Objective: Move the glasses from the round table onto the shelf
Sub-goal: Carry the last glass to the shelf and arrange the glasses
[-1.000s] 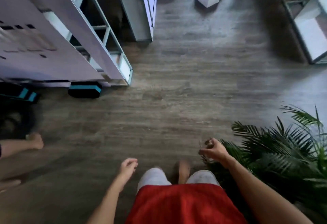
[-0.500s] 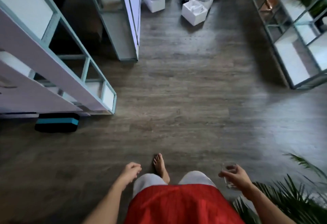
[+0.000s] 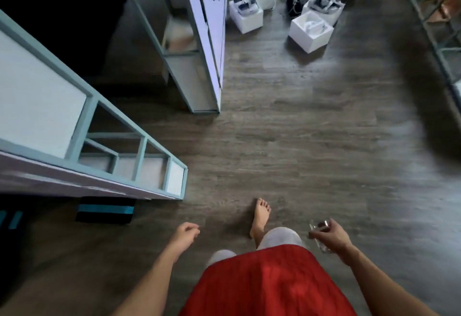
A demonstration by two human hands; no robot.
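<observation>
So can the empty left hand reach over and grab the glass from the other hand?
Probably yes. The left hand is loosely curled around nothing, and the glass sits in the right hand at about the same height. Only the person's red top and knees lie between them, lower down.

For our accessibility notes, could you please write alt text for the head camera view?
A person walking barefoot across a wooden floor carries a clear glass in the right hand, the left hand loosely curled and empty. Pale shelving units stand to the left, and white boxes sit on the floor ahead.
</observation>
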